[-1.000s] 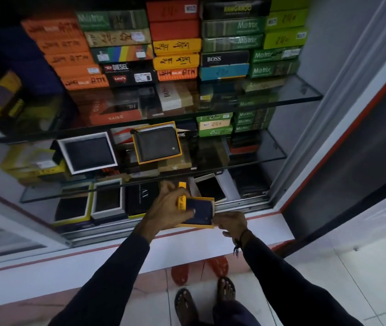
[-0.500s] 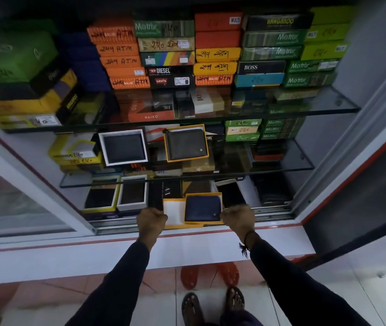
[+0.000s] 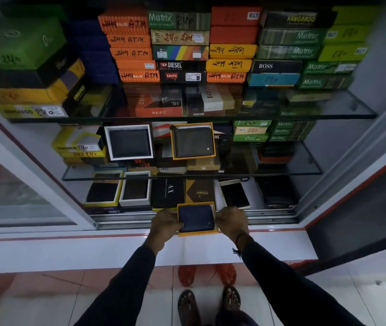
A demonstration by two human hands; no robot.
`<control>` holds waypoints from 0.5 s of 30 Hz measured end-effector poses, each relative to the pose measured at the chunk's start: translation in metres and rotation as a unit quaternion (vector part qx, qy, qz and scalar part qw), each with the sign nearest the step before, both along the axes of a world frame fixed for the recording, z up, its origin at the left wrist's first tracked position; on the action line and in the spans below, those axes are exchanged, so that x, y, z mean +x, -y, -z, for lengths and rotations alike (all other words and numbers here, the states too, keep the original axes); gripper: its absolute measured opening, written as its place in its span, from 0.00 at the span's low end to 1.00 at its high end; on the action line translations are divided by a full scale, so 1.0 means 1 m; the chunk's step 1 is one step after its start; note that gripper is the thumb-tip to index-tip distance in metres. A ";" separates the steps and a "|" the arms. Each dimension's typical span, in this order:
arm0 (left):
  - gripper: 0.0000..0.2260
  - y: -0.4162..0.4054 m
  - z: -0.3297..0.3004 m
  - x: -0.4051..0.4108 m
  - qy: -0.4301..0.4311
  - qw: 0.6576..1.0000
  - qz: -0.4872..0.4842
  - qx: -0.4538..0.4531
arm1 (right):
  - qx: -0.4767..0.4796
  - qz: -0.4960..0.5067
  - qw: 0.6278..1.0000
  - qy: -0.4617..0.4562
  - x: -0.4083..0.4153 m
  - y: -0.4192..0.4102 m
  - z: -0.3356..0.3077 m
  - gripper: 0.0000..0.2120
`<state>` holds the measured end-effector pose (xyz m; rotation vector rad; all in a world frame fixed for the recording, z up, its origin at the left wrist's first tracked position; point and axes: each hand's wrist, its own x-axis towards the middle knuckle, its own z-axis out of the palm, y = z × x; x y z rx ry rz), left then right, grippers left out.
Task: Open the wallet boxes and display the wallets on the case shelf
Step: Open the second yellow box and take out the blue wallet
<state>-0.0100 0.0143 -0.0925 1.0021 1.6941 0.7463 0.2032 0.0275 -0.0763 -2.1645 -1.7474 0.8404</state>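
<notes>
Blue wallet in a yellow box, between two hands.

Left hand and right hand gripping the square box's sides; smooth, flat wallet.

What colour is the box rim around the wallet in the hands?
Yellow-orange rim on the box, around a dark navy wallet; shown in the head view.

Both arms outstretched, left hand and right hand curled, gripping from opposite sides.
</notes>
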 end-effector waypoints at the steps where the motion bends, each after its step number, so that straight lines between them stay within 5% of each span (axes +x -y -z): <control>1: 0.20 0.002 0.000 0.000 0.006 0.999 0.048 0.014 | 0.025 -0.020 0.999 0.016 -0.001 0.000 0.001 0.09; 5: 0.42 0.002 0.001 0.005 -0.042 0.988 0.147 0.016 | -0.008 -0.106 0.993 0.048 -0.012 -0.007 0.003 0.22; 8: 0.42 0.000 -0.001 0.007 -0.091 0.982 0.163 0.013 | -0.064 -0.093 0.993 0.031 -0.018 -0.016 0.006 0.27; 12: 0.40 -0.002 -0.004 0.006 -0.102 0.981 0.163 0.017 | -0.072 0.053 0.984 -0.154 -0.023 -0.027 0.005 0.19; 15: 0.42 -0.002 -0.006 0.003 -0.084 0.982 0.168 0.026 | -0.017 0.075 0.971 -0.228 -0.030 -0.028 -0.001 0.20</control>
